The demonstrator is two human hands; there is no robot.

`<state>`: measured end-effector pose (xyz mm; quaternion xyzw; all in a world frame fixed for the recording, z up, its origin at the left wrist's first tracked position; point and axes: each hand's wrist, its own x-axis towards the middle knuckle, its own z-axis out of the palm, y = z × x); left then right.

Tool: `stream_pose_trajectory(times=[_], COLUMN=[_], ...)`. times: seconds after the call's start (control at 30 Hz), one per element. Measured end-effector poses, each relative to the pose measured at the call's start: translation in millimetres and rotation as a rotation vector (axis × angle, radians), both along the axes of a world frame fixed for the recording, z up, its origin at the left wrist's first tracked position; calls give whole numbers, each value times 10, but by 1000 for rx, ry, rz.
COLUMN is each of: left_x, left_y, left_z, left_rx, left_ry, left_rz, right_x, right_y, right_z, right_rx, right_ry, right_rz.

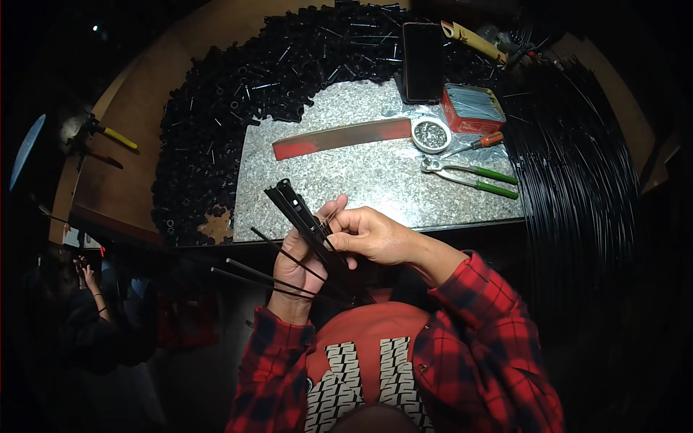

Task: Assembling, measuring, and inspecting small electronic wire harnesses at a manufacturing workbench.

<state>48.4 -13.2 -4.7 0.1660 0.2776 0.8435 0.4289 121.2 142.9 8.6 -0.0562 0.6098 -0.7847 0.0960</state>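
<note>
My left hand (290,270) is wrapped round a bundle of black slotted bars (297,211), held tilted in front of my body at the near edge of the bench. Several thin black rods (253,273) fan out to the left past that palm. My right hand (372,234) meets the bundle from the right, thumb and forefinger pinched together against its side. Some fine wire-like strands (330,219) show near those fingertips; exactly what the pinch holds is too small to make out. The lower end of the bundle is dark against my red shirt.
A speckled slab (339,177) carries a red-brown strip (343,138), green-handled pincers (473,173), a screwdriver (487,141), a dish of metal bits (432,135), a box of pins (473,108) and a phone (423,63). Black parts (209,101) and long rods (577,159) flank it. Another person's hand (90,278) is at left.
</note>
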Motion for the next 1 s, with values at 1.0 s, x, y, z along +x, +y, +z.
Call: stream_pose_trajectory(times=[1.0], left_x=[-103], left_y=[-394], left_z=[484], left_rx=[-421], left_ry=[541], left_rz=[655], right_x=[-235], right_y=[-666], right_z=[187], right_rx=[432], right_ry=[420], right_rz=[-541])
